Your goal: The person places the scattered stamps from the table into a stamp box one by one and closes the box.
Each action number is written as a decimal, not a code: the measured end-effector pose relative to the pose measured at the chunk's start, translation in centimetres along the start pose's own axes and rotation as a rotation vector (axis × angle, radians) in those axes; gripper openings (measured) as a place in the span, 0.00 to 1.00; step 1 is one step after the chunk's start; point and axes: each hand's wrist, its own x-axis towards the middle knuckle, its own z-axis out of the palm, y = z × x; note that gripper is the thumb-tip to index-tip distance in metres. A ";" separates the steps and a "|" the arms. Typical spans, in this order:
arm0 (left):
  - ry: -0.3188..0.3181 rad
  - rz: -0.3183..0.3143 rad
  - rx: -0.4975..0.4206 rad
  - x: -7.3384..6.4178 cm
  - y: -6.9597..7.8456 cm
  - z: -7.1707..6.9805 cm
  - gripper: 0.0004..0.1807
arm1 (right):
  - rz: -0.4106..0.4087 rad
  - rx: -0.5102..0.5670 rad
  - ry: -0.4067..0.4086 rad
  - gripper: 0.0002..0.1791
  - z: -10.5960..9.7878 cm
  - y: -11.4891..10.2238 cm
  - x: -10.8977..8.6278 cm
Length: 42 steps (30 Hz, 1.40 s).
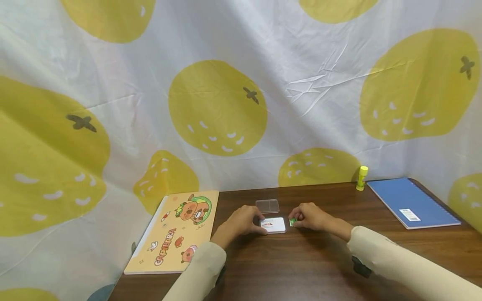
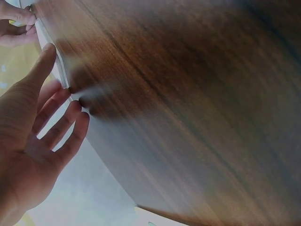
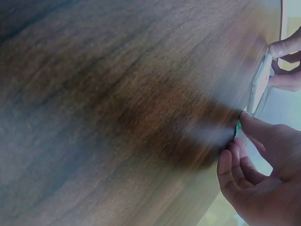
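Observation:
A small flat box (image 1: 273, 225) with a white printed top lies on the dark wooden table. My left hand (image 1: 242, 222) grips its left end, thumb at the near edge and fingers at the far side. The left wrist view shows the thumb and fingertips of that hand (image 2: 44, 122) along the box's rim. Just right of the box, my right hand (image 1: 310, 216) pinches a small green card-like piece (image 1: 293, 222) against the tabletop. Only a sliver of the green piece (image 3: 239, 125) shows in the right wrist view. Behind the box lies a clear plastic lid (image 1: 267, 205).
A yellow capybara-print folder (image 1: 171, 234) lies at the left of the table (image 1: 271, 267). At the back right stands a yellow glue stick (image 1: 362, 178), beside a blue notebook (image 1: 412, 202). A fruit-patterned curtain (image 1: 286, 125) hangs behind the table.

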 end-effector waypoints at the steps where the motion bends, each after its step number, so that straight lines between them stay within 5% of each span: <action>1: 0.000 0.000 0.000 0.0 0.0 0.0 0.25 | -0.005 -0.001 0.000 0.07 0.0 -0.1 0.0; 23: -0.014 -0.016 0.005 0.1 0.0 0.2 0.24 | 0.040 0.027 0.003 0.09 0.4 -0.2 -0.1; 42: -0.009 -0.005 0.007 0.3 0.0 0.1 0.24 | 0.010 0.060 0.085 0.07 -0.1 -0.4 0.1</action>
